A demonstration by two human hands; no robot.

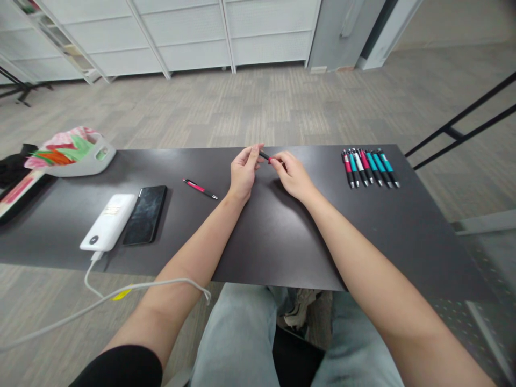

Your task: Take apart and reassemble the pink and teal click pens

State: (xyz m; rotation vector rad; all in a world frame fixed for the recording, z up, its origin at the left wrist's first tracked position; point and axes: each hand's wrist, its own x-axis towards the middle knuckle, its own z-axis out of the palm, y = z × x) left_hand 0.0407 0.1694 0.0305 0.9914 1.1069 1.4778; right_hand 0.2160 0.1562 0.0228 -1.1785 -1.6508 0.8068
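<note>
Both my hands meet over the far middle of the dark table (282,236). My left hand (243,173) and my right hand (293,173) pinch a short black and red pen piece (265,156) between their fingertips, one hand on each end. A red and black pen (200,188) lies loose on the table just left of my left hand. A row of several red, teal and black pens (370,167) lies side by side at the far right of the table, apart from my right hand.
A white power bank (108,221) with a cable (121,293) and a black phone (145,214) lie at the left. A white tray with colourful wrapping (76,150) sits at the far left corner. Black rails (463,126) stand to the right.
</note>
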